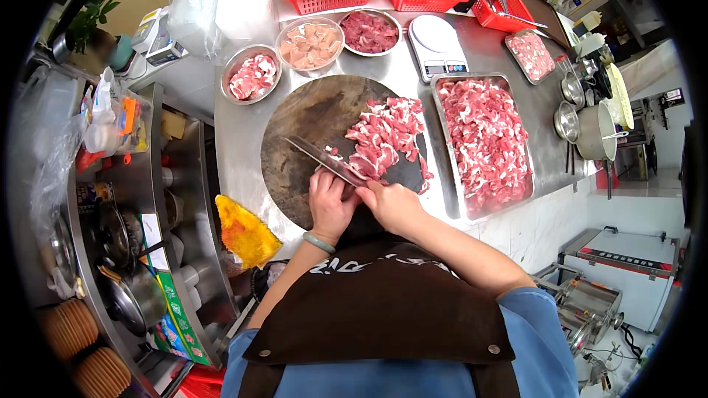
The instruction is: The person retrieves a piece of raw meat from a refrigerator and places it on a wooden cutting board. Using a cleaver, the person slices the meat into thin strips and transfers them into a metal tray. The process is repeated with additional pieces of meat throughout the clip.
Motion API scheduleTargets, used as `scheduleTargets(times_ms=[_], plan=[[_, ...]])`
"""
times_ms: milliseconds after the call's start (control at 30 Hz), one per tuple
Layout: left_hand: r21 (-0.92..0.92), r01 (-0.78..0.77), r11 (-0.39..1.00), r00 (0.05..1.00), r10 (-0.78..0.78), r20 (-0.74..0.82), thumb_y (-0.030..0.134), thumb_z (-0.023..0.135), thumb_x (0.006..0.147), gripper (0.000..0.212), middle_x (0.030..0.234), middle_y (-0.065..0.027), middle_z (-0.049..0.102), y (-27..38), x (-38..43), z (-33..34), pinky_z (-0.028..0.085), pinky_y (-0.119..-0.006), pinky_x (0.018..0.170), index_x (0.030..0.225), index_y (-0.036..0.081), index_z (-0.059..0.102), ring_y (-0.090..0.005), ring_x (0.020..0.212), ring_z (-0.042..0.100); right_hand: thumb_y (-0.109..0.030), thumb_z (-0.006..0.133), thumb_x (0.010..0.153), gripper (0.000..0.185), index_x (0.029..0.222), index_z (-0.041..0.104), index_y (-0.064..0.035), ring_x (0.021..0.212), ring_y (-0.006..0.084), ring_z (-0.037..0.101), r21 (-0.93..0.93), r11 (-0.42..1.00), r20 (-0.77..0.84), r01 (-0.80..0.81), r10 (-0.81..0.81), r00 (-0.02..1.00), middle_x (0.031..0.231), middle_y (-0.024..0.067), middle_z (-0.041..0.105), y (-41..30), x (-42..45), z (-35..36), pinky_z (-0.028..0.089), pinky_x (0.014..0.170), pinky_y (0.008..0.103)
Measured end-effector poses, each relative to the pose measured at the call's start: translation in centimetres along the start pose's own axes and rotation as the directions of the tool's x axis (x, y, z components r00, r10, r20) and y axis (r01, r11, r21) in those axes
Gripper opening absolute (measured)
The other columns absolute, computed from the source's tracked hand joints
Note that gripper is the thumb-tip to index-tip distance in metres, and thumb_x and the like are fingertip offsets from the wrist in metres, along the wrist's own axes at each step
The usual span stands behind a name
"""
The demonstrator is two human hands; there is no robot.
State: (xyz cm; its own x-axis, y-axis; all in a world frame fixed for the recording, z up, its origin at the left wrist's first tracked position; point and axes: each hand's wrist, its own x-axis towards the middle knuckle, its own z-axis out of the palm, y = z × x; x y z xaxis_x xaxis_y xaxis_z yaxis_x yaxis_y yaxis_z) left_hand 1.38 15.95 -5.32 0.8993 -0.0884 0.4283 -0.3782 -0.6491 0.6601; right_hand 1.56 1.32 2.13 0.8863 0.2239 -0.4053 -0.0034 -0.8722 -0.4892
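My right hand [391,205] grips the handle of a long-bladed kitchen knife [322,159], which points up and left across a round, dark-stained chopping board [301,108]. Close against the near side of the blade is my left hand [331,203], its fingers curled and a pale green bangle on the wrist. Whatever lies beneath those fingers is hidden. A heap of sliced raw red meat [387,127] with white fat covers the board's right part, reaching the blade. Small scraps of meat [332,150] sit just beyond the knife.
Right of the board stands a metal tray [454,190] heaped with sliced meat. Behind are a bowl of marbled meat [253,77], a tub of pale meat chunks [311,44], a bowl of dark meat [370,32] and a kitchen scale [437,44]. A yellow cloth [247,232] hangs at the left edge.
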Motion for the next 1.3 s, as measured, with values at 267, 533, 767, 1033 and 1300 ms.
scheduleTargets(times_ms=[267,533,767,1033,1300], plan=[[0.009,-0.015,1.000,0.998,0.016,-0.064,0.010,0.073,0.063,0.022,0.095,-0.0099,0.056,0.5,0.2,0.1,0.042,-0.041,0.085,0.082,0.005,0.062,-0.0328,0.097,0.051,-0.043,0.040,0.096,0.041,0.101,0.063,-0.0093,0.077,0.0414,0.063,0.029,0.996,0.061,-0.080,0.078,0.995,0.074,0.0226,0.064,5.4,-6.3,-0.9,0.048,0.070,0.0499],[0.019,-0.021,1.000,0.993,0.023,-0.116,0.009,0.074,0.065,0.019,0.089,-0.0082,0.056,0.3,0.0,0.5,0.043,-0.041,0.081,0.077,0.007,0.060,-0.0311,0.093,0.052,-0.040,0.036,0.099,0.052,0.093,0.066,0.0024,0.070,0.0433,0.061,0.463,0.849,0.021,-0.255,0.278,0.960,0.066,0.0257,0.060,8.1,-6.8,-3.0,0.046,0.064,0.0461],[0.082,-0.025,0.996,0.991,0.036,-0.127,0.009,0.074,0.063,0.020,0.090,-0.0087,0.057,0.3,-0.2,0.7,0.044,-0.041,0.081,0.077,0.006,0.060,-0.0317,0.093,0.053,-0.042,0.037,0.097,0.045,0.103,0.063,-0.0055,0.079,0.0437,0.061,0.237,0.968,0.005,0.087,-0.091,0.996,0.079,0.0249,0.064,7.3,-6.5,-2.0,0.048,0.072,0.0509],[0.120,-0.053,0.991,0.995,0.062,-0.075,0.010,0.075,0.060,0.024,0.091,-0.0096,0.056,0.5,-0.1,0.8,0.045,-0.041,0.082,0.077,0.006,0.060,-0.0326,0.095,0.052,-0.044,0.034,0.097,0.054,0.092,0.065,-0.0006,0.081,0.0444,0.062,0.110,0.991,0.070,0.079,-0.087,0.994,0.079,0.0263,0.064,4.0,-0.4,-0.1,0.049,0.074,0.0512],[0.103,-0.023,0.994,0.998,0.029,-0.053,0.014,0.076,0.063,0.024,0.094,-0.0104,0.055,0.4,-0.7,0.4,0.043,-0.043,0.085,0.080,0.006,0.060,-0.0333,0.098,0.050,-0.046,0.035,0.097,0.054,0.100,0.066,-0.0033,0.082,0.0436,0.062,0.233,0.972,0.116,-0.037,0.010,0.993,0.086,0.0269,0.064,8.0,-5.6,-2.1,0.049,0.074,0.0500]])
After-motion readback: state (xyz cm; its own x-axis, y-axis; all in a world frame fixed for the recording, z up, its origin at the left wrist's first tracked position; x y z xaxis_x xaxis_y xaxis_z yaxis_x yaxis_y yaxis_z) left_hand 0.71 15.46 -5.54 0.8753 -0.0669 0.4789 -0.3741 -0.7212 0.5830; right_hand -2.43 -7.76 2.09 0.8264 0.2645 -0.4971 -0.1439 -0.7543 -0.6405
